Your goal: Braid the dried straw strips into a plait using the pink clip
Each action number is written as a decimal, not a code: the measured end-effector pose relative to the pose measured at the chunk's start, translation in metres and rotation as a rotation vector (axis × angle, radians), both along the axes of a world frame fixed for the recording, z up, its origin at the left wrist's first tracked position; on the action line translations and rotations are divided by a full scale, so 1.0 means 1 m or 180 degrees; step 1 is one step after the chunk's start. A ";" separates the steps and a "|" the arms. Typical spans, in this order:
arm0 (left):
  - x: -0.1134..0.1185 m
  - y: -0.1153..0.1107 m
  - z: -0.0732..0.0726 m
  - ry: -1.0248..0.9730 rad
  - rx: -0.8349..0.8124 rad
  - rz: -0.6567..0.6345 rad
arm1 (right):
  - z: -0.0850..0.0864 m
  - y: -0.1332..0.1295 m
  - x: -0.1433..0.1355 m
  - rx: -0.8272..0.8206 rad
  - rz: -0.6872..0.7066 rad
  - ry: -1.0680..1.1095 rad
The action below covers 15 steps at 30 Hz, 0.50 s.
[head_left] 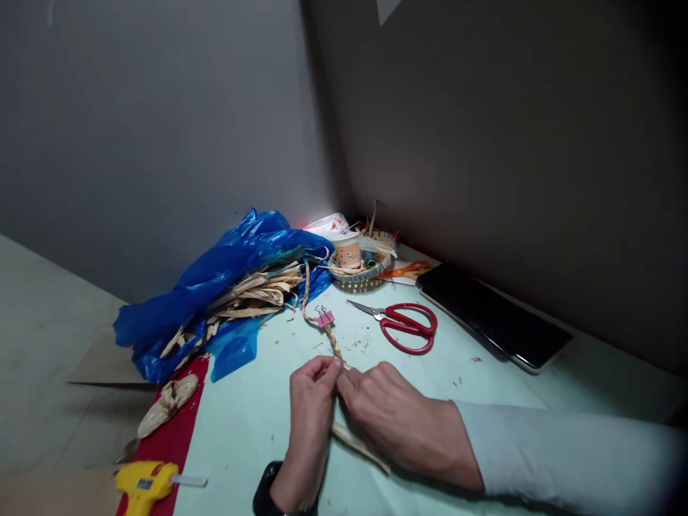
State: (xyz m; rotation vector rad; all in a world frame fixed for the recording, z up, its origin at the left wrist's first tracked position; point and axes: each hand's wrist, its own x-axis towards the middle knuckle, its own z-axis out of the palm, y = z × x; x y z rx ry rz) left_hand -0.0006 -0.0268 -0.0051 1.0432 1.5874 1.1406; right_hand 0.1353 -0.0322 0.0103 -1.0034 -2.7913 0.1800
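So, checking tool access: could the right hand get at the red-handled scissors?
Probably yes: nothing bulky separates the right hand from the red-handled scissors, though its fingers hold the braid.

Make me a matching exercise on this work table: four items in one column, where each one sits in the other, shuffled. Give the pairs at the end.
1. Red scissors
2. Yellow glue gun
3. Binder clip
4. Blue plastic bag

A. Clipped on the braid
B. Over the red strip at lower left
C. Partly around dried strips
D. On the pale green surface, right of the braid

Pairs: 1-D, 2-B, 3-A, 4-C
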 end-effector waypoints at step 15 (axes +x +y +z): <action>-0.005 -0.004 0.005 -0.0797 -0.0274 -0.0194 | 0.011 0.047 0.017 -0.1447 -0.0561 0.1320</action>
